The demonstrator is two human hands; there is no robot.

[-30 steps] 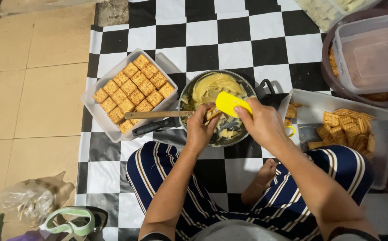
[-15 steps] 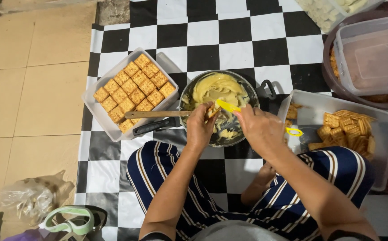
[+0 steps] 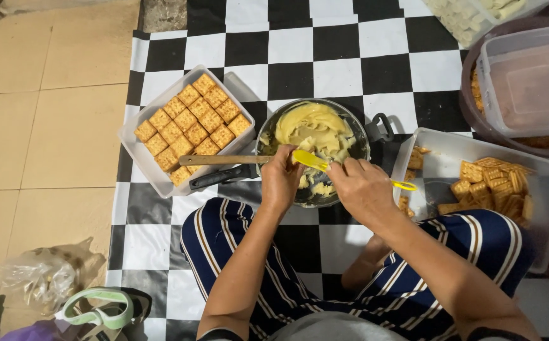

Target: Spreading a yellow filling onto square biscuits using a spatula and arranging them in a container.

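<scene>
A metal pot [image 3: 354,124] with thick yellow cream [image 3: 312,129] stands on the checkered mat in front of my crossed legs. My left hand [image 3: 280,182] is shut on a wooden spoon [image 3: 224,160], whose handle points left over the pot's black handle [image 3: 220,177]. My right hand [image 3: 363,189] grips a yellow spatula [image 3: 310,160]. Its blade lies edge-on above the cream, right beside my left fingers and the spoon's head, which those fingers hide.
A clear tray [image 3: 137,149] filled with a layer of square crackers [image 3: 189,126] sits left of the pot. A container [image 3: 476,143] of loose crackers is on the right. Lidded tubs [image 3: 527,82] stand at the back right. A plastic bag [image 3: 41,278] and a sandal [image 3: 97,309] lie on the tiled floor.
The yellow spatula has turned from flat to edge-on and slid down and left toward the wooden spoon. My left hand has stayed on the spoon.
</scene>
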